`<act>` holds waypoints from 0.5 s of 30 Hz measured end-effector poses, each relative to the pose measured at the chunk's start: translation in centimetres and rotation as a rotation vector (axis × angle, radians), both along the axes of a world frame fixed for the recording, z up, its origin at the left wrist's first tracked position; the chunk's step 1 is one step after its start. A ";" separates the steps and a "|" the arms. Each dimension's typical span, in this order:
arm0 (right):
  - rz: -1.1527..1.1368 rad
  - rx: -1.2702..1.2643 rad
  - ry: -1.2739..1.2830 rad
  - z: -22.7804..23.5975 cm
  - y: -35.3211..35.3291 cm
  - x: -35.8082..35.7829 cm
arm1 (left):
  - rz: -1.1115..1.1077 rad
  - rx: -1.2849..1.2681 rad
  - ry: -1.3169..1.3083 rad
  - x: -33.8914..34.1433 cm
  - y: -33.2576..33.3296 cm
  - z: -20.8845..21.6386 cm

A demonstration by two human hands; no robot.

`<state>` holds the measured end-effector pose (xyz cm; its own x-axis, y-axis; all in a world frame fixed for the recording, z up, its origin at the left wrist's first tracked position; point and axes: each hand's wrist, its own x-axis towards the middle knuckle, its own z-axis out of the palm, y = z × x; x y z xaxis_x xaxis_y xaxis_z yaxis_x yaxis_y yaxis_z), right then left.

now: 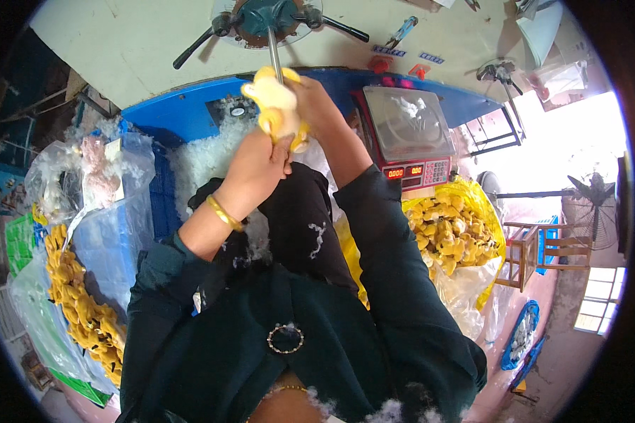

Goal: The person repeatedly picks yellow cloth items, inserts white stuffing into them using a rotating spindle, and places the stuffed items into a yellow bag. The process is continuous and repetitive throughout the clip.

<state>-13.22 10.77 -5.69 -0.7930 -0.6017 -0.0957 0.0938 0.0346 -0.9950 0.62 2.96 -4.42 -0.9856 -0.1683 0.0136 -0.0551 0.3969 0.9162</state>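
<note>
A small yellow and cream plush toy (pixel 276 102) is on the end of a metal tube (pixel 274 53), which comes out of a round machine fitting with black-handled levers. My left hand (pixel 255 171), with a gold bangle on its wrist, is closed on the toy's lower end. Higher up, my right hand (pixel 316 107) grips its right side close to the tube; some of those fingers are hidden behind the toy. Loose white stuffing (pixel 201 158) lies in the blue tray below and to the left.
A red scale (pixel 413 130) with a metal pan stands at right. Beneath it, a yellow bag (pixel 497 243) holds many plush pieces (pixel 451 229). More yellow-brown pieces (pixel 85 307) lie at left, beside a clear plastic bag (pixel 137 166). A fan (pixel 594 201) and wooden chair (pixel 525 257) stand farther right.
</note>
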 end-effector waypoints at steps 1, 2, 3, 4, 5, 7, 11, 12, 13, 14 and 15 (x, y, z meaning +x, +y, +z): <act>-0.001 0.050 0.169 0.2 -0.4 -1.1 | 0.027 0.301 0.004 -0.2 -0.1 0.7; -0.013 0.104 0.334 0.3 -0.8 -2.0 | 0.060 0.607 0.001 -0.2 0.0 1.3; -0.066 0.113 0.214 0.9 -2.2 -2.9 | 0.085 0.745 -0.012 -1.1 -0.5 2.3; -0.122 0.127 0.103 1.5 -3.5 -4.1 | 0.089 0.840 -0.064 -2.2 -1.2 2.3; -0.150 0.136 0.142 0.7 -4.4 -6.2 | 0.081 0.925 -0.104 -3.6 -1.7 2.6; -0.200 0.150 0.209 -2.2 -5.5 -9.5 | 0.076 1.063 -0.147 -4.6 -1.7 3.0; -0.218 0.143 0.202 -2.2 -3.9 -5.9 | 0.053 1.051 -0.186 -3.4 -1.8 1.8; -0.217 0.116 0.159 -2.4 -3.3 -5.0 | 0.055 1.044 -0.205 -2.5 -1.5 1.9; -0.215 0.089 0.116 -2.6 -2.6 -3.9 | 0.057 1.038 -0.225 -1.7 -1.4 2.0; -0.214 0.061 0.078 -2.2 -1.8 -2.5 | 0.006 1.047 -0.247 -0.9 -1.6 2.0; -0.163 0.007 0.015 0.1 -1.0 0.0 | -0.029 1.053 -0.265 0.0 -2.3 2.0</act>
<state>-13.20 9.81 -5.56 -0.8814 -0.4642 -0.0872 0.0841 0.0274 -0.9961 0.64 0.62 -2.40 -0.9399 0.0519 -0.3376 -0.3041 -0.5774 0.7577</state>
